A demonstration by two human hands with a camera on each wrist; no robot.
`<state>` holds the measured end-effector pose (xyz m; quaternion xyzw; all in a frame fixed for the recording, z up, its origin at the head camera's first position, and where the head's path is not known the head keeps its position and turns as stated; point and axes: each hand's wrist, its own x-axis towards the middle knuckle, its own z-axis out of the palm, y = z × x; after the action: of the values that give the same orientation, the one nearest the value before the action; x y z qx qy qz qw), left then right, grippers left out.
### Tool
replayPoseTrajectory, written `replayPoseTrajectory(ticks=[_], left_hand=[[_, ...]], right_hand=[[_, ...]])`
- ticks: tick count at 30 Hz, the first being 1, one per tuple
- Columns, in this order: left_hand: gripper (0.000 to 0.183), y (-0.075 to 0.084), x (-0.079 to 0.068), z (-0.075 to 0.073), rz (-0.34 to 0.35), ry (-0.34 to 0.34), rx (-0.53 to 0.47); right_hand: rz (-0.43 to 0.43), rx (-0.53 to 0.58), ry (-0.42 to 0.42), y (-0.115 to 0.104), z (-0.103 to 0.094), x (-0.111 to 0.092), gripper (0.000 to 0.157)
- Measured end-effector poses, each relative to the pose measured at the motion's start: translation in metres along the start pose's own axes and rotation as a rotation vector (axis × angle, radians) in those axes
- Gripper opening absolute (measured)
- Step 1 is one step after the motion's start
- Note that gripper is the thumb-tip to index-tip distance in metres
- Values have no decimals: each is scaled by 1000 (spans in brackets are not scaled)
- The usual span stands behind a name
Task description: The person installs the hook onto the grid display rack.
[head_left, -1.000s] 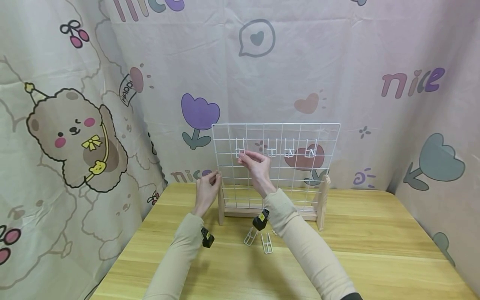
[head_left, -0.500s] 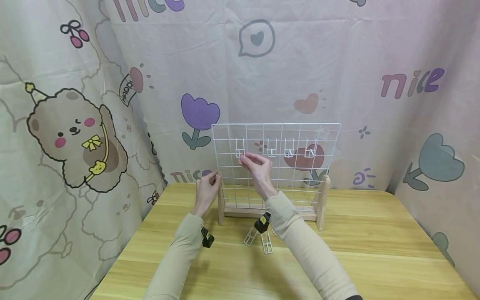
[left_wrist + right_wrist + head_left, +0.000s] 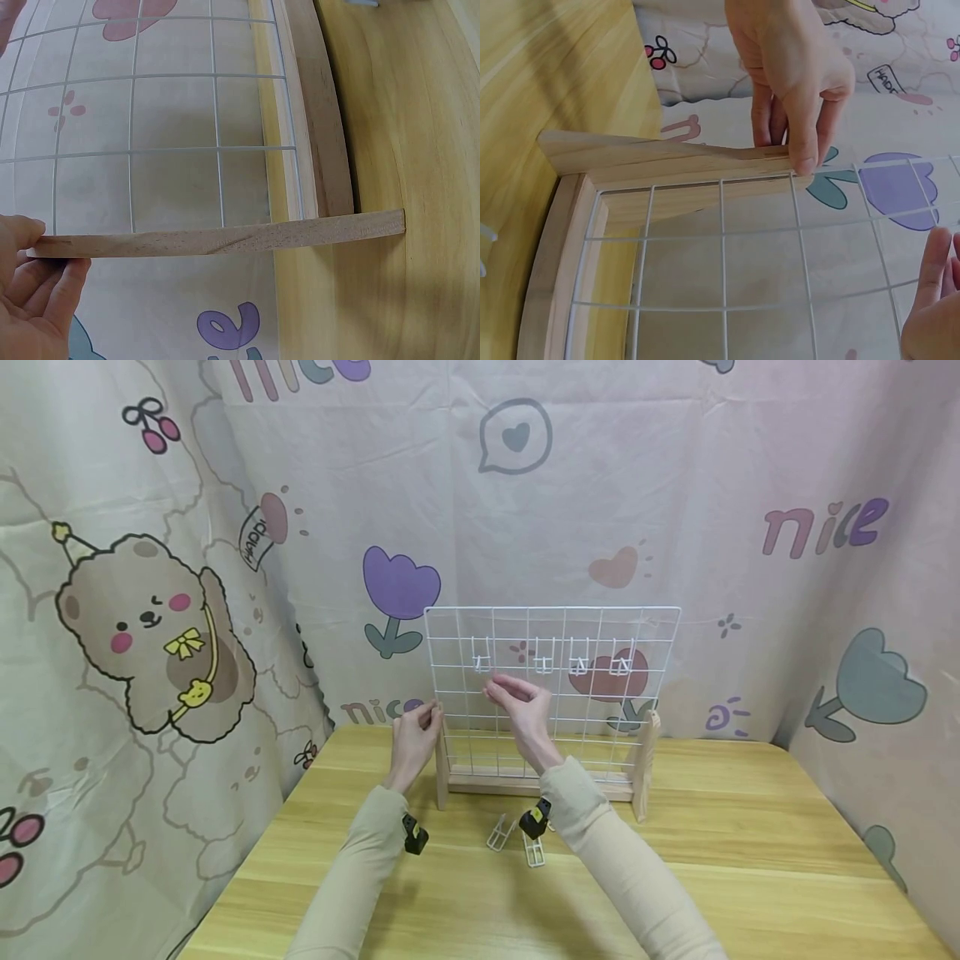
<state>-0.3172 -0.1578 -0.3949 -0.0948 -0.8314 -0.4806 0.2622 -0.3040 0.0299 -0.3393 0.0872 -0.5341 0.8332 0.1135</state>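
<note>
A white wire grid panel (image 3: 517, 706) stands upright in a wooden stand (image 3: 540, 786). My left hand (image 3: 414, 745) pinches the top of the stand's left wooden post (image 3: 217, 240) between thumb and fingers, seen closely in the left wrist view. My right hand (image 3: 525, 710) hovers in front of the grid, just below and right of the leftmost white wire hook (image 3: 482, 662). Its fingers are loosely bent, with nothing visible between them, and in the right wrist view they look fairly straight. More white hooks (image 3: 578, 662) hang in the same row to the right.
On the wooden table (image 3: 720, 860) in front of the stand lie loose white hooks (image 3: 535, 853), partly covered by the right wrist camera (image 3: 536, 818). A patterned curtain (image 3: 517, 527) hangs behind and at both sides.
My right hand has come away from the leftmost hook, drawing back down and to the right. That hook stays hanging on the grid. My left hand has kept its place on the post.
</note>
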Motion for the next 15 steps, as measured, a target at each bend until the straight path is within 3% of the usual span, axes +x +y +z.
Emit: replayPoseTrajectory(ticks=[9,15], left_hand=[[34,-2,0,0,1,-7,-14],[34,-2,0,0,-13,-5,-5]], right_hand=[[-46,-26,-49,3,-18,-16,30],[-36,-121,-76,5,-39,-30,32]])
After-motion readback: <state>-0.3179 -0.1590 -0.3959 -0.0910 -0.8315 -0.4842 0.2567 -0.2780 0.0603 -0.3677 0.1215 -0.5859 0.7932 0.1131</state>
